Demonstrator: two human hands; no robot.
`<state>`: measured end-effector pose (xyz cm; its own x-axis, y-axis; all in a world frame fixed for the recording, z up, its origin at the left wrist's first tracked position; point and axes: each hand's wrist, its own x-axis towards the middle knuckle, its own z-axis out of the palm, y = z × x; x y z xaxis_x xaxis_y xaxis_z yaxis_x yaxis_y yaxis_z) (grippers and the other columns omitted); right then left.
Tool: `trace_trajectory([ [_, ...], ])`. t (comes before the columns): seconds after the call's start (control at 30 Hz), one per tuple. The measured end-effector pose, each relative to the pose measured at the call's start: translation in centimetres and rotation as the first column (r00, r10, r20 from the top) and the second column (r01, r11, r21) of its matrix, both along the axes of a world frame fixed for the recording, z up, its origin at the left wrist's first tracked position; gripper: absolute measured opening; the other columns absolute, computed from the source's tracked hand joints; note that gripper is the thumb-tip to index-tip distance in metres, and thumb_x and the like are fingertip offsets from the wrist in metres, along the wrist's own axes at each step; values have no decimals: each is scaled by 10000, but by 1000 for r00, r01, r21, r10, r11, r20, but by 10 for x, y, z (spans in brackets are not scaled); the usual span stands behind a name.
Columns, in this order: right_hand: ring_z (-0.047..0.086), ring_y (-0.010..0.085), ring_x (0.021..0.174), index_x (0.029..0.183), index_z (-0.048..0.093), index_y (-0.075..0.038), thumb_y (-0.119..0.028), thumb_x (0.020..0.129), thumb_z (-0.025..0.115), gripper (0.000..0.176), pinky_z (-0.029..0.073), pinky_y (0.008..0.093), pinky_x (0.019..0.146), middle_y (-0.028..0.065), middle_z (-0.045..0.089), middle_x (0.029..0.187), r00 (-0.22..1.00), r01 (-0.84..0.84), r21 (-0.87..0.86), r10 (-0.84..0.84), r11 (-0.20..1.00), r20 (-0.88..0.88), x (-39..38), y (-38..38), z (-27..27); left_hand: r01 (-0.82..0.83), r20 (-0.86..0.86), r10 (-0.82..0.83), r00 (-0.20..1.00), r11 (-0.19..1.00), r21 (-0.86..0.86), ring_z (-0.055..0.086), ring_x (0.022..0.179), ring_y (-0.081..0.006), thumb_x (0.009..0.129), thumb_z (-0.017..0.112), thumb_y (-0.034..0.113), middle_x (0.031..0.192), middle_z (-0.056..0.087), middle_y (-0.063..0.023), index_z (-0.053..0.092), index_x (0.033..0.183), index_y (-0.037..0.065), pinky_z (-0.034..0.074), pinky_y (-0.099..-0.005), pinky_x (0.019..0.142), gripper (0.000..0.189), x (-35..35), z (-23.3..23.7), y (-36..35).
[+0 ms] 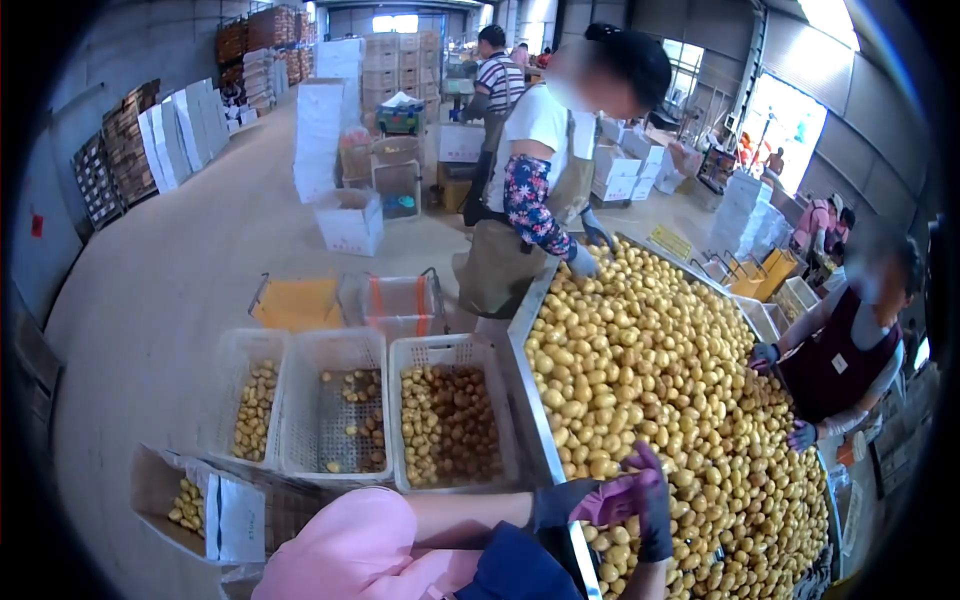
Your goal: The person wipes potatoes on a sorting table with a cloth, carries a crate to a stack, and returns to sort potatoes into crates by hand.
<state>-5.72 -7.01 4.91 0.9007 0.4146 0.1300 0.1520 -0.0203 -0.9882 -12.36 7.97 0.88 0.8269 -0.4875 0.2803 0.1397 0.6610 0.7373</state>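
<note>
My left hand [604, 501], in a purple glove with a dark cuff, reaches in from the left above the near edge of a large sorting table [540, 420]. Beside it my right hand [654, 505], in a dark and purple glove, is raised with its fingers upward and slightly apart. The two hands meet or overlap, and the left fingers are too unclear to read. No potato can be made out in either hand. Under and around them lies a broad heap of yellow-brown potatoes [640, 360].
Two co-workers touch the heap, one [545, 130] at the far left side, another [840, 350] at the right. White crates [333, 400] holding potatoes stand left of the table. A carton [235, 520] with potatoes is at the lower left; stacked boxes [320, 140] stand behind.
</note>
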Motion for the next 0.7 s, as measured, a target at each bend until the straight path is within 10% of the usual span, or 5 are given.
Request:
trace_trajectory([
  [0.13,580,181,646,855,611,-32,-95,815,624,75,459,280,612,82,581,690,769,285,-531,140,798,623,2,54,-20,347,5,-431,902,720,-601,496,1073,-103,973,407,247,1171,558,-37,478,1252,27,396,-240,896,362,40,-73,35],
  [0.2,582,203,643,845,604,-38,-107,817,611,75,452,307,594,131,548,684,784,436,-353,-157,828,601,20,63,-13,-246,172,179,969,774,583,501,1111,-151,955,451,222,1251,506,-89,346,1365,16,428,-259,893,471,12,-1,72],
  [0.53,540,117,732,882,581,16,-204,891,527,226,435,250,675,56,576,778,805,561,-220,-465,798,368,24,3,10,548,-633,-69,771,578,605,347,1291,-232,969,411,316,1404,394,-17,365,1377,76,262,-293,1059,476,-106,-189,226],
  [0.63,558,148,762,894,591,33,-186,878,522,231,443,265,707,74,606,817,767,626,-89,-591,775,252,11,1,7,-613,684,-202,701,-661,433,610,933,-203,889,434,273,1009,654,-59,590,1187,157,154,-666,974,356,-81,-122,269],
  [0.7,562,149,765,897,594,33,-183,882,513,231,446,266,711,76,609,817,761,638,-55,-618,768,200,18,-6,6,-189,234,382,894,-153,970,615,776,-174,894,479,150,850,643,-41,623,1084,95,413,-449,834,244,-25,18,252],
])
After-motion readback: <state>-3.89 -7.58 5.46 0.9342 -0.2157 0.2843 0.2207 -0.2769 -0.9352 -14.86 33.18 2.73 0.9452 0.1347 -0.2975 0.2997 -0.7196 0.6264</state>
